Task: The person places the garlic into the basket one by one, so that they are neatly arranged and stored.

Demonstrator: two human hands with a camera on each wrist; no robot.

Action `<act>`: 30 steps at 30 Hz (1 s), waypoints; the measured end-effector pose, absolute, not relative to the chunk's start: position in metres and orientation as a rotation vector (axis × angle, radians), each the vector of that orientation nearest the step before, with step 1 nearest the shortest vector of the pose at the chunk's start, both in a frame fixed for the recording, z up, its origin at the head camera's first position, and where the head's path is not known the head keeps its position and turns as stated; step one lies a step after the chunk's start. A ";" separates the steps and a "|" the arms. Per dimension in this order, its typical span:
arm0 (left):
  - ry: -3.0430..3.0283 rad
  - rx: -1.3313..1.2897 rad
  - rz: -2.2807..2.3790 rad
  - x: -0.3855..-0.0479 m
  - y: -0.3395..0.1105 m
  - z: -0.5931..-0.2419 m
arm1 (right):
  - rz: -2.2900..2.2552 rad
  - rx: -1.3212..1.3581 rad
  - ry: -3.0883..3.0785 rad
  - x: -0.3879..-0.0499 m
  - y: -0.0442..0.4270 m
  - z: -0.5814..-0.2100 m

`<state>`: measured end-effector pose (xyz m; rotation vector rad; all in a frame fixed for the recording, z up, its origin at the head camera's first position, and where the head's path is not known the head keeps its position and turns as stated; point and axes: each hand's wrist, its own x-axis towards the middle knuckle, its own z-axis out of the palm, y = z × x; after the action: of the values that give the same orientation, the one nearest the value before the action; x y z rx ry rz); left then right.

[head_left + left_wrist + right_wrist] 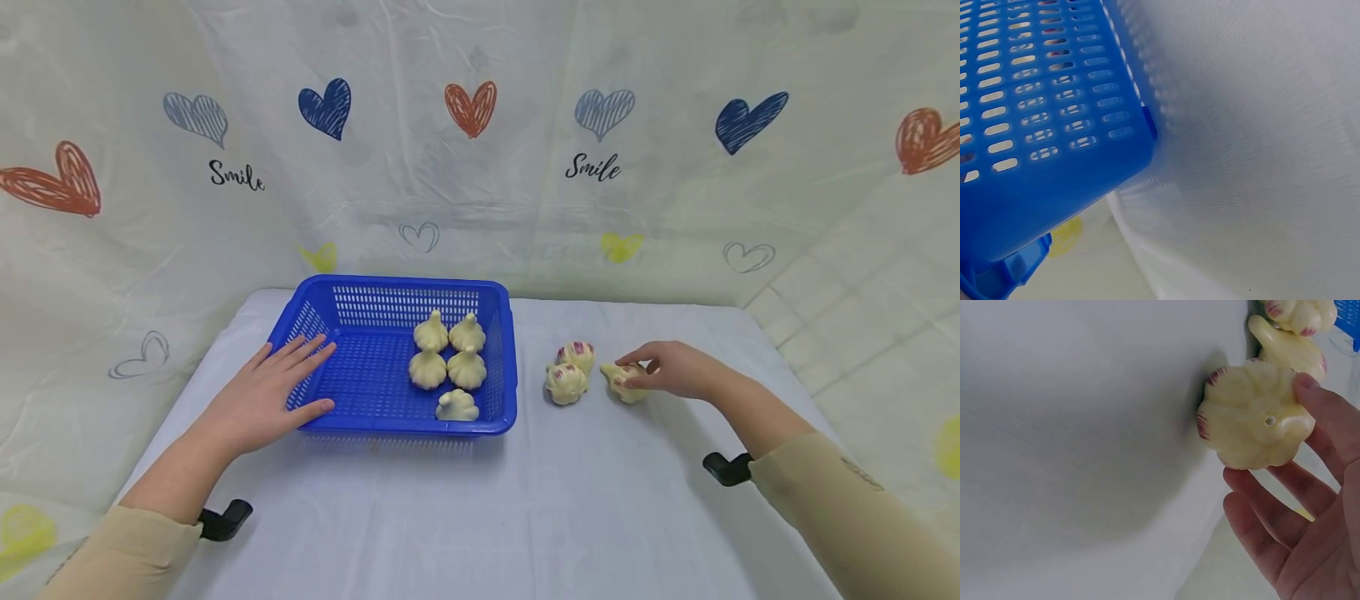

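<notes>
My right hand (671, 369) pinches a garlic bulb (624, 382) between thumb and fingers at the right of the table. In the right wrist view that bulb (1254, 415) shows its round, lobed base with purple streaks, the thumb on one side and fingertips on the other. Two more purple-streaked garlic bulbs (566, 383) lie just left of it, touching each other. My left hand (258, 398) rests with spread, straight fingers over the left rim of a blue plastic basket (405, 427). Several plain cream garlic bulbs (467, 367) sit in the basket's right half.
A white cloth (480, 517) covers the table. Behind it hangs a pale sheet (525, 200) printed with hearts and "Smile". The basket's slotted wall (1035, 94) fills the upper left of the left wrist view.
</notes>
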<state>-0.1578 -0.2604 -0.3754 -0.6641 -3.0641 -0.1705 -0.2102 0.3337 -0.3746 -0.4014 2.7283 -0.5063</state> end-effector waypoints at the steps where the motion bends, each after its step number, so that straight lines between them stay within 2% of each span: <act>1: -3.064 -0.665 -0.170 -0.158 -0.261 -0.375 | -0.513 -0.416 2.723 -0.209 0.334 -0.374; 13: -3.047 -0.654 -0.193 -0.159 -0.262 -0.379 | -0.418 -0.310 2.712 -0.211 0.319 -0.371; 30: -3.060 -0.661 -0.176 -0.159 -0.261 -0.377 | -0.417 -0.302 2.662 -0.213 0.318 -0.381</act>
<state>-0.1586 -0.2613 -0.3770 -0.6606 -3.0602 -0.1755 -0.2128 0.3181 -0.3808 -0.3023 2.6622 -0.4170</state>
